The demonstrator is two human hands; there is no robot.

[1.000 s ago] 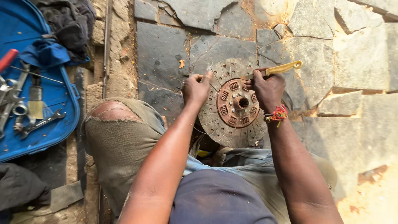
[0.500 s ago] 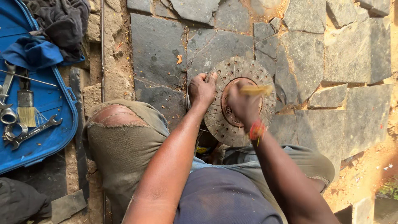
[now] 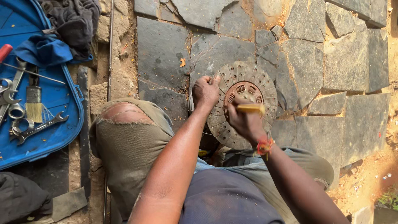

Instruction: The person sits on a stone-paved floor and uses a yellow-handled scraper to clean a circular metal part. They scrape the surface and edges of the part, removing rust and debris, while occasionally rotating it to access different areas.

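Far left: blue tray (image 3: 49,137) on the ground with a spanner (image 3: 39,127), a small paintbrush (image 3: 34,103), more wrenches (image 3: 10,97) and a metal ring (image 3: 16,111); a blue cloth (image 3: 43,50) and a dark rag (image 3: 74,20) lie over its top edge. Next over – the person's knee in torn olive trousers (image 3: 128,137), raised above the stone paving (image 3: 166,49). Centre: clutch disc (image 3: 242,103) sits flat on the dark slabs, just in front of the person's legs, rusty hub with springs facing up. Left hand (image 3: 206,92) is clamped on the disc's left rim, fingers curled over the edge, thumb on top. Right hand (image 3: 242,120) is over the hub's lower half, fist closed around a yellow-handled tool (image 3: 251,108) – the handle pokes out to the right, the working end is hidden under the hand, so tool type unclear. Red-and-yellow thread band (image 3: 264,146) on the right wrist. Right of the disc: more irregular slabs, then sandy dirt (image 3: 369,178) at the far right.
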